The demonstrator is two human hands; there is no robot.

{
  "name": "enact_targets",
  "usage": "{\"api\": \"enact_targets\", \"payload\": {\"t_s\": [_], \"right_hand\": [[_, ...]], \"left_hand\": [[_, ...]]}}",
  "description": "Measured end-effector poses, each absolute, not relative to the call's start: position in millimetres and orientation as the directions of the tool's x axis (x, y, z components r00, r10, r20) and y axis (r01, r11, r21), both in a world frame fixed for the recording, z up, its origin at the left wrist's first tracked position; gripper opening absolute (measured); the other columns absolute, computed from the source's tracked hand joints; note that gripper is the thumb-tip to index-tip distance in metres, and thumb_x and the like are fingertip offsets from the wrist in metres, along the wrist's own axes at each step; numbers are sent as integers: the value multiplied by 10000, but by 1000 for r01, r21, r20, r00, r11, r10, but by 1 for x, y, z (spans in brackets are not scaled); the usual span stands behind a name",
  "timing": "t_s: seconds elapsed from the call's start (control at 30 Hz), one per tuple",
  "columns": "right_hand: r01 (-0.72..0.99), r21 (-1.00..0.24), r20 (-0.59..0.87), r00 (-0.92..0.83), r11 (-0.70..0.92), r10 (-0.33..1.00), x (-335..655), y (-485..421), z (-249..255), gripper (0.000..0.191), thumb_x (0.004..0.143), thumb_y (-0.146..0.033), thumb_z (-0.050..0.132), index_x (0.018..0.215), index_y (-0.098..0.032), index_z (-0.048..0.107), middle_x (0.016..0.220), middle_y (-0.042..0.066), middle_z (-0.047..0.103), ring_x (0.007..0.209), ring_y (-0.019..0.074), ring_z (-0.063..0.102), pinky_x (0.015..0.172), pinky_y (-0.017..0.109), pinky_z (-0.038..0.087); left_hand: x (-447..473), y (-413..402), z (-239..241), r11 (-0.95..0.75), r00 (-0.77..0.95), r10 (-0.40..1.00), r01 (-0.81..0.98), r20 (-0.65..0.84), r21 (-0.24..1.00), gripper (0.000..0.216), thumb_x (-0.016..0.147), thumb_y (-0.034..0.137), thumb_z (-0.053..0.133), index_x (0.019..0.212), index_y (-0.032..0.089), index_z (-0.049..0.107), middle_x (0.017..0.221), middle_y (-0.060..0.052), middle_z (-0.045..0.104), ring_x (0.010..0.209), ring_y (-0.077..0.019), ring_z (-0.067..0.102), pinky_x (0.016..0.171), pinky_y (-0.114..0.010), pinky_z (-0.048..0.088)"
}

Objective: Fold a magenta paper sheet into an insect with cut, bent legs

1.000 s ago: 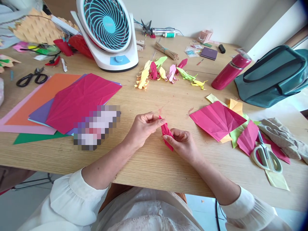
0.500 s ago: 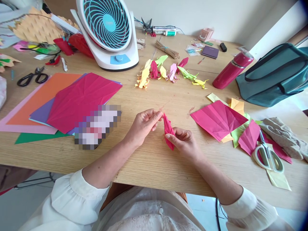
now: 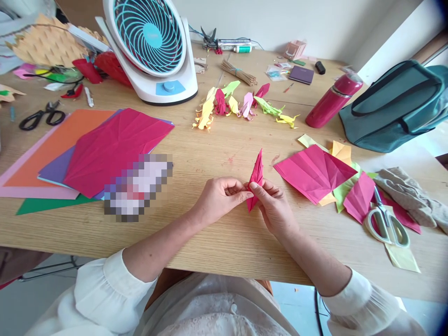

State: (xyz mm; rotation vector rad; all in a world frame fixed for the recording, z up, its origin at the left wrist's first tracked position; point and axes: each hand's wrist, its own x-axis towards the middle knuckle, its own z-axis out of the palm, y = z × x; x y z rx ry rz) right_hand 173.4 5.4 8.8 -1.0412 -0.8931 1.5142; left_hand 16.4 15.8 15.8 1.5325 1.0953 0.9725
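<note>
Between my two hands, over the front middle of the table, a narrow folded piece of dark pink origami paper (image 3: pixel 257 170) stands nearly upright, its pointed end up. My right hand (image 3: pixel 278 207) pinches it from the right, thumb across its front. From the left, my left hand (image 3: pixel 224 198) has thumb and forefinger closed at the paper's lower left edge. Part of the folded paper is hidden behind the fingers. Farther back lie several small folded paper insects (image 3: pixel 247 103) in yellow, pink, lilac and green.
On the left, coloured sheets (image 3: pixel 115 149) lie beside a blurred-out object (image 3: pixel 138 186) and black scissors (image 3: pixel 42 116). A white fan (image 3: pixel 168 91) stands behind. To the right are creased pink paper (image 3: pixel 315 172), white-handled scissors (image 3: pixel 387 226), gloves (image 3: pixel 413 196), a red flask (image 3: pixel 332 102) and a teal bag (image 3: pixel 395 112).
The folded paper has turned more upright and moved slightly right. My left hand has shifted from its top end down to its lower left edge. The whole view has shifted slightly.
</note>
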Motion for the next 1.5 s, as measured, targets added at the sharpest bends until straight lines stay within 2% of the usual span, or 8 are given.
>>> {"api": "enact_targets", "payload": {"t_s": [0.13, 0.23, 0.67, 0.9, 1.27, 1.5], "right_hand": [[-362, -918, -166, -27, -164, 986, 170, 5, 6, 243, 664, -427, 876, 704, -228, 742, 722, -16, 675, 673, 131, 532, 645, 269, 433], [-357, -918, -175, -28, -173, 984, 170, 5, 5, 254, 671, -438, 865, 705, -224, 731, 714, -17, 672, 678, 134, 532, 662, 273, 428], [-309, -922, -204, -125, -233, 971, 175, 7, 7, 285, 683, -438, 855, 744, -222, 679, 739, -8, 653, 683, 139, 542, 668, 274, 448], [-293, -907, -226, -272, -304, 935, 183, 15, 16, 269, 653, -415, 882, 728, -214, 719, 705, -6, 670, 700, 145, 572, 700, 279, 464], [-267, -924, -212, -241, -275, 947, 182, 13, 15, 277, 670, -441, 863, 688, -218, 701, 695, -7, 664, 703, 150, 585, 716, 293, 473], [-281, -930, -191, -179, -236, 965, 179, 11, 8, 288, 694, -451, 849, 758, -233, 672, 747, -15, 657, 691, 140, 570, 686, 278, 479]], "left_hand": [[19, 15, 16, -126, 235, 968, 179, 82, 976, 242, 809, 335, 743, 671, 141, 707, 594, 24, 625, 540, -73, 462, 524, -195, 360], [20, 14, 16, -139, 235, 967, 176, 95, 974, 244, 832, 318, 715, 663, 142, 698, 590, 24, 623, 531, -71, 459, 516, -190, 358], [18, 15, 17, -144, 240, 967, 260, 81, 955, 234, 813, 274, 689, 624, 146, 636, 587, 30, 589, 538, -76, 458, 525, -196, 364], [15, 14, 17, -177, 269, 959, 299, 95, 938, 209, 804, 269, 694, 648, 152, 620, 635, 21, 615, 599, -95, 527, 566, -204, 401], [15, 15, 17, -161, 299, 951, 275, 75, 948, 199, 836, 282, 675, 688, 150, 658, 655, 6, 642, 615, -108, 548, 584, -215, 416], [18, 12, 11, -236, 259, 952, 287, 161, 928, 276, 896, 306, 636, 666, 157, 611, 647, 25, 599, 619, -95, 515, 587, -204, 392]]}}
